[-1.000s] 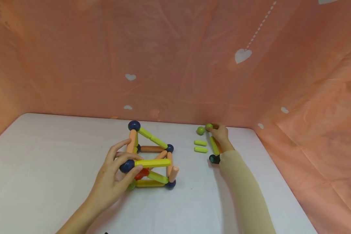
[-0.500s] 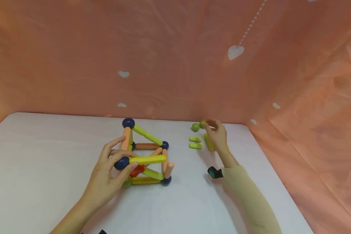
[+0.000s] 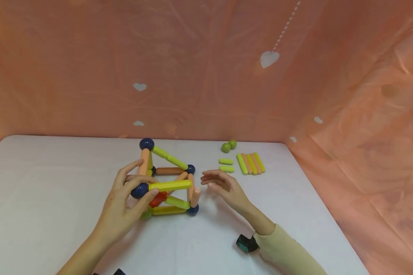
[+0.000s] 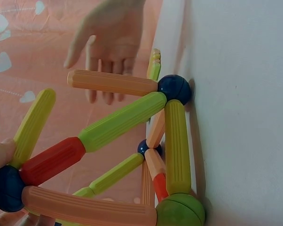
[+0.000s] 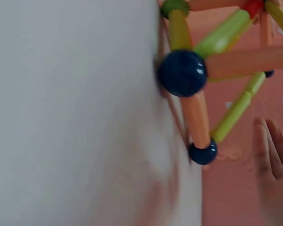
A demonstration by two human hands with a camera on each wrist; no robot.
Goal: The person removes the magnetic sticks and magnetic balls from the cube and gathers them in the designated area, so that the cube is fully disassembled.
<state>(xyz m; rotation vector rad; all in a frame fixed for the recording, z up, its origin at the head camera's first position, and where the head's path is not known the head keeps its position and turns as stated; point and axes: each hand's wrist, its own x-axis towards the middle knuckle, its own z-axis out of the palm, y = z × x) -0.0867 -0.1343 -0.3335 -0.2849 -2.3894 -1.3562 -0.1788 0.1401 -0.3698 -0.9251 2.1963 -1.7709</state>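
Note:
A frame of magnetic building rods and balls stands on the white table, joined at dark blue and green balls. My left hand [image 3: 115,212] pinches a dark blue ball [image 3: 139,191] at its upper near corner, thumb lying along the base of a yellow rod [image 3: 172,186] that juts right. From that ball a red rod [image 4: 54,160] and an orange rod [image 4: 90,207] also run down. My right hand [image 3: 230,193], fingers extended and holding nothing, hovers just right of the frame. Closest to it is a free-ended orange rod [image 3: 195,197] rising from the lower blue ball [image 3: 192,209].
Behind my right hand lie two green balls [image 3: 226,147], two short green rods [image 3: 226,169] and a row of several yellow and orange rods [image 3: 250,164]. A pink cloth [image 3: 199,68] hangs along the table's back edge.
My right hand has come away from the green balls at the back, moving left and nearer to the frame. The left hand keeps its grip; the head view has shifted slightly.

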